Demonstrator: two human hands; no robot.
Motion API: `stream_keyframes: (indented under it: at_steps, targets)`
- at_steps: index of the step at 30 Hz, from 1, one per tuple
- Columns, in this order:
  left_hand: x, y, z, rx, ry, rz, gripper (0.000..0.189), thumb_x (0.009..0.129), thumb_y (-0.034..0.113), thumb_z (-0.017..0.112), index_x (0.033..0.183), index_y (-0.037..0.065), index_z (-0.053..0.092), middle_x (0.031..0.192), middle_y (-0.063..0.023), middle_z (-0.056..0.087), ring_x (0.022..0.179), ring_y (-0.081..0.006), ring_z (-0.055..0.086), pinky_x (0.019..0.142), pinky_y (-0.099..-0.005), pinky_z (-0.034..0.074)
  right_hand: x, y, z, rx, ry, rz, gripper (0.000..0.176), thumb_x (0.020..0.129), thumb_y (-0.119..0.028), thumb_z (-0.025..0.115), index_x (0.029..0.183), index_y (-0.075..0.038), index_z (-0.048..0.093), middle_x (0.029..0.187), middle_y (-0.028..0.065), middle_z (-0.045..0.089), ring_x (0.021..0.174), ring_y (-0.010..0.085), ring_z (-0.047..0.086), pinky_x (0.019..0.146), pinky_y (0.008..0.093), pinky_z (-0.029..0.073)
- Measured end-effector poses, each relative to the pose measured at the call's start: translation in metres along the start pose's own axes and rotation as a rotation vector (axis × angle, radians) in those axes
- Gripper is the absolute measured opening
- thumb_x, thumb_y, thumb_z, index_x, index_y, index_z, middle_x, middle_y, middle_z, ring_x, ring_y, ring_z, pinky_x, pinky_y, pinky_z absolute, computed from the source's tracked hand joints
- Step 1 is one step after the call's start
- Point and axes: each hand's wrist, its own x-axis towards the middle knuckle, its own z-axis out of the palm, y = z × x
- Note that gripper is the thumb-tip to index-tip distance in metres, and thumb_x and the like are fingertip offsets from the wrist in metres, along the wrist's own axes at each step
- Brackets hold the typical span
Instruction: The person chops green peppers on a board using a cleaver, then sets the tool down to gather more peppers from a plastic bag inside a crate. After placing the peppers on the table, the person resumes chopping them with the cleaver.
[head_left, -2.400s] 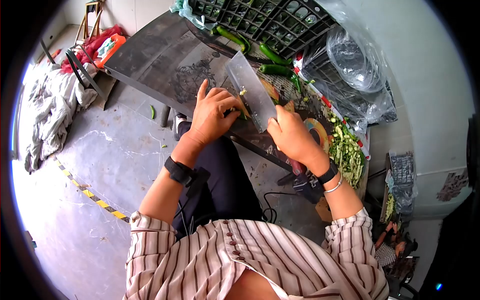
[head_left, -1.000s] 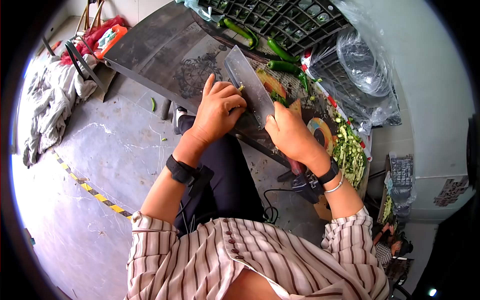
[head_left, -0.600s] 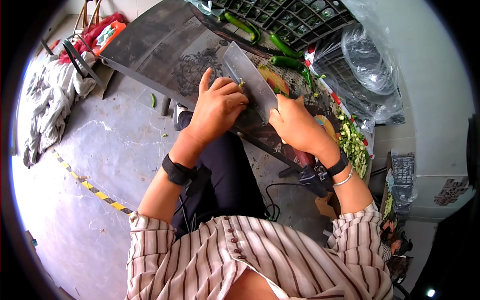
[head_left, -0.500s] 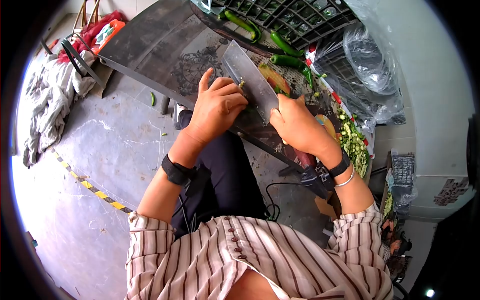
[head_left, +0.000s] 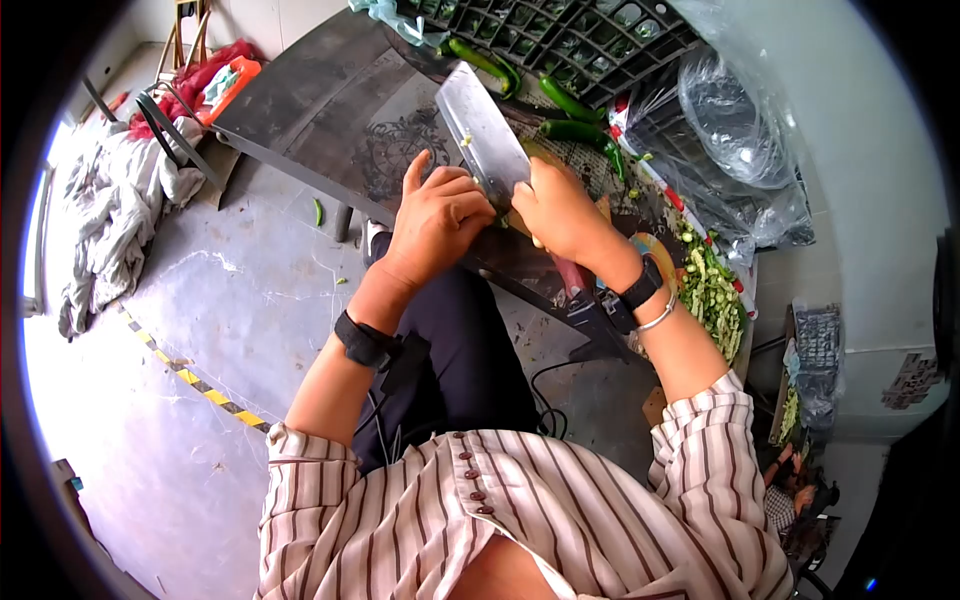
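My right hand (head_left: 565, 212) grips a cleaver (head_left: 485, 128), its broad blade slanting up and left over the dark table (head_left: 310, 110). Small green bits cling to the blade. Close beside its lower edge is my left hand (head_left: 438, 222), with the index finger raised and the other fingers curled in. Whatever those fingers pinch is hidden. Beyond the blade lie whole green chili peppers: one (head_left: 478, 56) at the back, another (head_left: 568, 98) beside it and a third (head_left: 580, 132) closer. To the right of my right wrist is a heap of chopped green pepper (head_left: 712, 300).
A black plastic crate (head_left: 590, 35) stands at the back, with clear plastic wrapping (head_left: 730, 130) to its right. Cloth (head_left: 135, 205) and an orange container (head_left: 232, 88) are at the left. Striped tape (head_left: 195, 380) crosses the floor. Another person (head_left: 785, 500) is at the lower right.
My right hand and the cleaver have shifted left and slightly up, and the blade looks more steeply tilted. My left hand stays almost in place. The view has shifted slightly.
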Motion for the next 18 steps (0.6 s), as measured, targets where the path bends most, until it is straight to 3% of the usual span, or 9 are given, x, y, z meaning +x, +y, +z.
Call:
stream_keyframes:
  at_steps: [1,2,3,5,18]
  targets:
    - [-0.001,0.000,0.001,-0.008,0.006,-0.006,0.008,0.072,0.013,0.072,0.077,0.015,0.067,0.084,0.0042,0.062,0.100,-0.0158,0.057,0.110,-0.0495,0.020,-0.002,-0.002,-0.002,0.248,-0.057,0.253,0.022,0.085,-0.011,0.049,0.080,0.009,0.055,0.071,0.0270,0.061,0.067,0.0383,0.063,0.063,0.0449,0.049]
    - [-0.001,-0.001,0.002,-0.013,0.013,-0.006,0.007,0.072,0.012,0.072,0.076,0.015,0.066,0.084,0.0043,0.062,0.100,-0.0158,0.057,0.110,-0.0493,0.020,-0.003,0.016,0.009,0.158,0.049,0.080,0.022,0.086,-0.010,0.048,0.082,0.011,0.053,0.069,0.0288,0.059,0.068,0.0425,0.061,0.064,0.0459,0.049]
    - [0.001,-0.001,0.000,-0.011,0.019,-0.008,0.007,0.072,0.012,0.072,0.076,0.015,0.066,0.084,0.0043,0.062,0.100,-0.0158,0.057,0.110,-0.0493,0.020,-0.005,0.013,0.006,0.154,0.047,0.075,0.022,0.086,-0.010,0.048,0.082,0.011,0.053,0.069,0.0288,0.059,0.068,0.0425,0.061,0.064,0.0459,0.049]
    - [-0.001,0.000,0.000,-0.005,-0.001,-0.014,0.007,0.072,0.012,0.072,0.077,0.015,0.066,0.084,0.0044,0.062,0.100,-0.0159,0.057,0.109,-0.0492,0.021,-0.017,0.005,0.002,-0.045,0.207,-0.125,0.023,0.086,-0.011,0.049,0.084,0.012,0.051,0.069,0.0311,0.057,0.071,0.0454,0.059,0.063,0.0475,0.048]
    - [0.000,0.002,0.000,-0.015,0.038,-0.009,0.009,0.069,0.013,0.072,0.074,0.014,0.065,0.083,0.0045,0.061,0.098,-0.0168,0.056,0.109,-0.0486,0.023,-0.044,-0.004,-0.005,0.015,0.005,0.024,0.022,0.087,-0.012,0.052,0.085,0.010,0.048,0.072,0.0312,0.057,0.074,0.0470,0.058,0.064,0.0495,0.047]
